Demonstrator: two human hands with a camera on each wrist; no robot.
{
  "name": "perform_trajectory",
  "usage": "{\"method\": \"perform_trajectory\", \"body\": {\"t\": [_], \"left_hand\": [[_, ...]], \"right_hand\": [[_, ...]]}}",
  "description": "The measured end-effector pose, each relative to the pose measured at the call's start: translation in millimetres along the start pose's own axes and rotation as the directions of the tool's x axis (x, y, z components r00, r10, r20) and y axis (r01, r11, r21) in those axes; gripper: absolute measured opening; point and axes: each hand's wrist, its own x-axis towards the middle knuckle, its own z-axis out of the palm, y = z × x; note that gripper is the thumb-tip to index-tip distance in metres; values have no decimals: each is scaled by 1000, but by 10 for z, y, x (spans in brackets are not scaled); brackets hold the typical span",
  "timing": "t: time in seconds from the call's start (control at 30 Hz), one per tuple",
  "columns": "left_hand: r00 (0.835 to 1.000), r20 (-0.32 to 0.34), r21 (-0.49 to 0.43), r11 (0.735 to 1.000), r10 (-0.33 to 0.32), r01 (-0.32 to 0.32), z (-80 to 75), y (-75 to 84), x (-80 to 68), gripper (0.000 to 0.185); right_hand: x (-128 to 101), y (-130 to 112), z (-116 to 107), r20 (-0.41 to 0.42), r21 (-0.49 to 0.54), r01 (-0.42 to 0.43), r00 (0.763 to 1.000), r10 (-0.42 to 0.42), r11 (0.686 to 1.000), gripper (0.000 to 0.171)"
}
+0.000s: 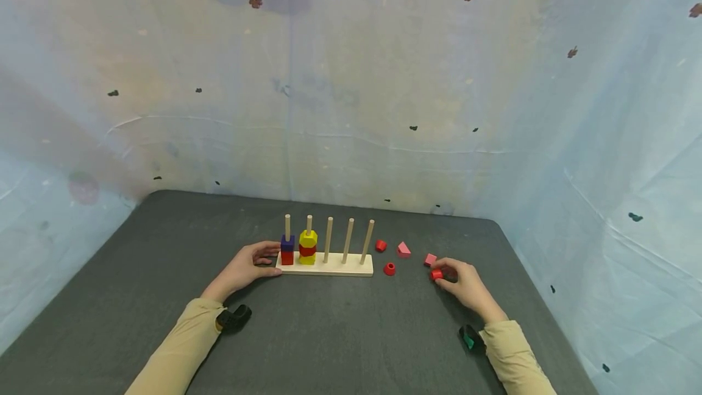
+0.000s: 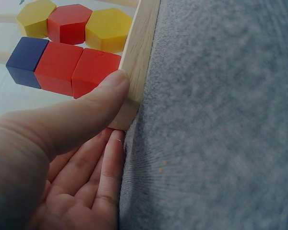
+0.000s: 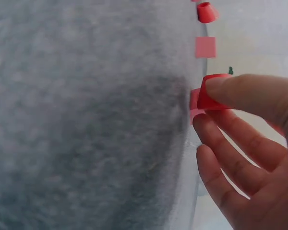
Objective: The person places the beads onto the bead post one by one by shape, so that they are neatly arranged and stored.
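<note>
A wooden peg board (image 1: 340,269) with several upright pegs stands on the table. Its left end is gripped by my left hand (image 1: 249,267), the thumb along the front edge. Two red square blocks (image 2: 60,67) with a dark blue one (image 2: 28,62) above them fill the leftmost peg. On the second peg, a red hexagonal block (image 2: 69,24) sits between two yellow ones (image 2: 109,29). My right hand (image 1: 465,285) pinches a small red tapered block (image 3: 213,91) between thumb and fingers. Right behind it lies a pink block (image 1: 430,259), partly hidden in the right wrist view.
Two red tapered blocks (image 1: 389,269) and a pink triangular block (image 1: 404,250) lie between the board and my right hand. The dark grey table (image 1: 340,334) backs onto a pale patterned curtain (image 1: 351,108). Three pegs to the right carry no blocks.
</note>
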Motion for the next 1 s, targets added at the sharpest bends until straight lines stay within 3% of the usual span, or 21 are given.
{"method": "perform_trajectory", "body": {"t": [0.2,0.33,0.57,0.83,1.0], "left_hand": [[1000,3,-6,1000,-3,3,3,-5,0,67],[1000,0,-9,1000,1,-1,2,-12,1,67],[1000,-3,-8,1000,1,-1,6,-19,3,67],[1000,1,-11,1000,5,-5,3,-8,5,67],[1000,2,-9,1000,6,-6,3,-4,2,67]], "right_hand": [[24,-53,-61,-1,113,-24,1000,24,993,30],[58,-88,-72,23,238,-36,999,31,971,34],[131,-251,-54,91,500,-141,990,111,854,42],[277,-429,-30,103,644,-201,979,178,738,48],[405,-604,-53,84,685,-208,975,207,699,52]]}}
